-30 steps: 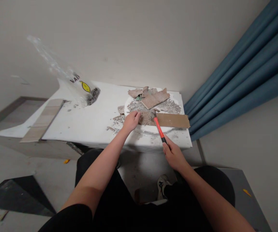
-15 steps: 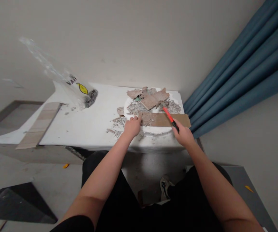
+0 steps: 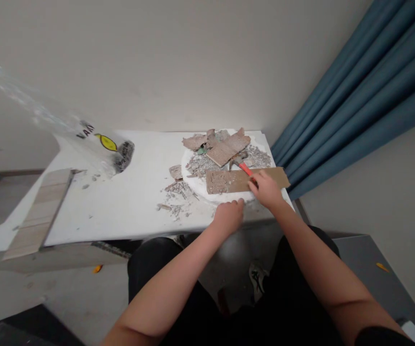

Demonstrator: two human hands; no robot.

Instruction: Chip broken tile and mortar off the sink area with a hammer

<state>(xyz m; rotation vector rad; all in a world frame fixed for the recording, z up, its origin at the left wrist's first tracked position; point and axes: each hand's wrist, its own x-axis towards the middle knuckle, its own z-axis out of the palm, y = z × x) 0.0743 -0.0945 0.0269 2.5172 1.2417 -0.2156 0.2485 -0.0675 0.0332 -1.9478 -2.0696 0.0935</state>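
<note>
My right hand (image 3: 267,190) is wrapped round the red-handled hammer (image 3: 244,168), whose head lies on the rubble beyond a long brown tile strip (image 3: 229,181). The strip lies across a white round plate (image 3: 207,191) heaped with broken tile pieces (image 3: 225,148) and grey crumbs. My left hand (image 3: 229,217) sits at the near edge of the white board (image 3: 135,192), just below the plate, fingers curled under with nothing seen in them.
A clear plastic bag (image 3: 99,144) with a yellow logo lies at the board's back left. A pale tile plank (image 3: 37,211) leans along the board's left edge. Blue curtains (image 3: 355,105) hang at right. Small shards (image 3: 178,192) lie scattered left of the plate.
My left hand let go of the strip's left end and drew back to the board's near edge. My right hand slid forward over the strip with the hammer; the view shifted left.
</note>
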